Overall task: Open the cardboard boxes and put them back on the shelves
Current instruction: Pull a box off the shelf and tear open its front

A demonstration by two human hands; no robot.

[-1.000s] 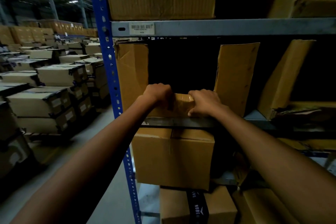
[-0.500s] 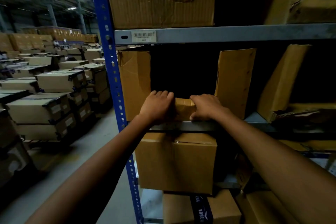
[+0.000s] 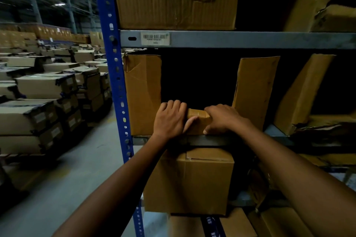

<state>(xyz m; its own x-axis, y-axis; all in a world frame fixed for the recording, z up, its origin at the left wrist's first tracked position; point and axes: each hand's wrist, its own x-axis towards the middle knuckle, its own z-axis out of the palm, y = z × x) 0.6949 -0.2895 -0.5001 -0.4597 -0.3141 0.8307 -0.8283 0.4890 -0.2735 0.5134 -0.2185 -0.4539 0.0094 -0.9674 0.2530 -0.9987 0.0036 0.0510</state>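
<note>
The cardboard box (image 3: pixel 199 120) is seen at the centre of the frame, on the middle shelf, with its low front lip clasped by both hands. The fingers of the left hand (image 3: pixel 170 119) are curled over the lip with the thumb on its face, and the right hand (image 3: pixel 224 119) is wrapped over it just beside. The lip lies right at the grey shelf beam (image 3: pixel 212 140), above a sealed box (image 3: pixel 188 181) on the level below.

If the box is pushed unevenly, a skewed slide could be expected, and the left side flap (image 3: pixel 142 92), just beside the blue upright (image 3: pixel 115 82), could be snagged or creased. The right side flap (image 3: pixel 256 90) could be caught on the leaning flap of the neighbouring box (image 3: pixel 300 92). The thin lip could be torn by a hard pull. The interior is too dark to be judged.
</note>
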